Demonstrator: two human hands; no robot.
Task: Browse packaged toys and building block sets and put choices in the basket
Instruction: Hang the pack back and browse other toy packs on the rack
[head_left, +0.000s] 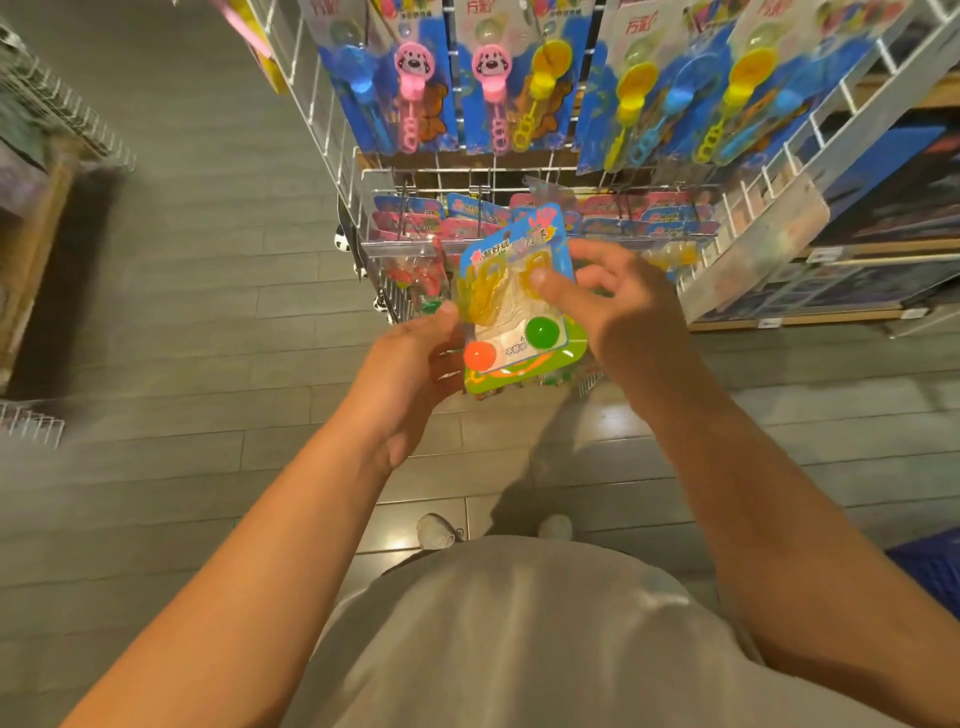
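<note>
Holding a toy pack at the frame centre, both hands tilt its printed face up, probably to inspect it. Left hand pinches the left edge; right hand pinches the right side, thumb on front. Basket sits at lower right.

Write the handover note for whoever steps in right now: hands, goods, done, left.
Left hand grips the toy blister pack by its left edge.
Right hand pinches its upper right, thumb on the front.
The pack, with an orange ball and a green ball, is held in front of the wire display rack.
Blue basket sits at the lower right edge.
Done: pack picked up.
Left: decide, then basket it or rehang it.
</note>
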